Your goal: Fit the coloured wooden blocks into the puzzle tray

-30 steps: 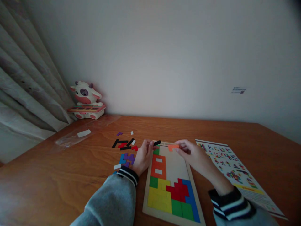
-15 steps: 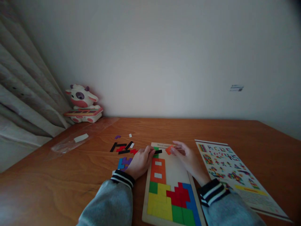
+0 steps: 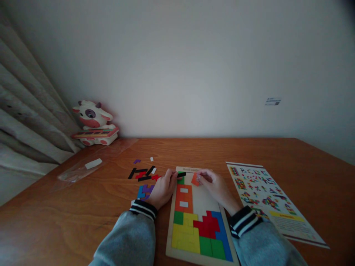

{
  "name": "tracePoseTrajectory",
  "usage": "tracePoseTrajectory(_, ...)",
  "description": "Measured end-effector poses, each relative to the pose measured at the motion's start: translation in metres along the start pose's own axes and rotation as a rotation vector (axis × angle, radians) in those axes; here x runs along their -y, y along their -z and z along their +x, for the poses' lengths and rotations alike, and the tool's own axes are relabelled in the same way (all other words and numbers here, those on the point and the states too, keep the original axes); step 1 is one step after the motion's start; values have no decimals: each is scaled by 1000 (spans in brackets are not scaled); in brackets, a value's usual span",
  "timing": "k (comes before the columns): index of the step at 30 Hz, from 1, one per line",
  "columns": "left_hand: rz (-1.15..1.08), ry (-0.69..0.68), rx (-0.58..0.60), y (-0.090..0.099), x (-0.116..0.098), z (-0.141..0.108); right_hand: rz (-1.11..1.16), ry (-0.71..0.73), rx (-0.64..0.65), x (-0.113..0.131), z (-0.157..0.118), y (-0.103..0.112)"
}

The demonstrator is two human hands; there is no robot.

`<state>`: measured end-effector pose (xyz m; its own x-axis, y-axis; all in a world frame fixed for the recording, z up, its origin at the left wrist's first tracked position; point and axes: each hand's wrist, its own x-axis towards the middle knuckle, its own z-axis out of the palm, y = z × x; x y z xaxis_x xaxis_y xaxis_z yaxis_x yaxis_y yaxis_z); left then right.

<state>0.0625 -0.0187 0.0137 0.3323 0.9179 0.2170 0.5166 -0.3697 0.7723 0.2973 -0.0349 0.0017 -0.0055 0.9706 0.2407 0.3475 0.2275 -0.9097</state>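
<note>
A black bar-shaped puzzle piece (image 3: 181,174) is pinched in my left hand (image 3: 165,187), over the upper left of a wooden puzzle board (image 3: 203,201). My right hand (image 3: 215,186) grips an orange puzzle piece (image 3: 195,179) above the board's upper part. In the board lie orange pieces (image 3: 183,210) with two white squares, a green piece (image 3: 181,181) at the top left, and yellow pieces (image 3: 185,236), red pieces (image 3: 207,227), blue pieces (image 3: 225,240) and green pieces (image 3: 212,248) towards me.
Loose black pieces (image 3: 144,178), red pieces and purple-and-blue pieces (image 3: 144,191) lie left of the board. A printed pattern sheet (image 3: 273,201) is on the right. Further left are a clear plastic bag (image 3: 74,173) and a cow toy keyboard (image 3: 95,127) by the curtain (image 3: 30,107).
My right hand has moved slightly left with the orange piece, closer to the black piece in my left hand. The whole view has shifted a little.
</note>
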Motion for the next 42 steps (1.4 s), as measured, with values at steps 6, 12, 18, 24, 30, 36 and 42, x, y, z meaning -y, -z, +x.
tracePoseTrajectory(6, -12, 7, -64, -1, 4, 0, -94, 16, 25, -6, 16, -10)
tracePoseTrajectory(12, -31, 16, -85, -2, 5, -2, -268, 162, 85, -1, 19, -16)
tracePoseTrajectory(18, -43, 39, -106, -3, 6, 0, -399, 321, 175, 0, 10, -12)
tracePoseTrajectory(24, -23, 19, -95, -2, 8, 0, -652, 456, 264, 1, 2, -6)
tracePoseTrajectory(30, -13, 5, -82, -4, 10, 1, -651, 427, 299, 3, 1, -8)
tracePoseTrajectory(36, 5, 11, -67, -4, 10, 0, -577, 395, 320, 0, -1, -12)
tracePoseTrajectory(42, 40, -8, -66, -5, 12, 0, -466, 379, 225, -2, -8, -8)
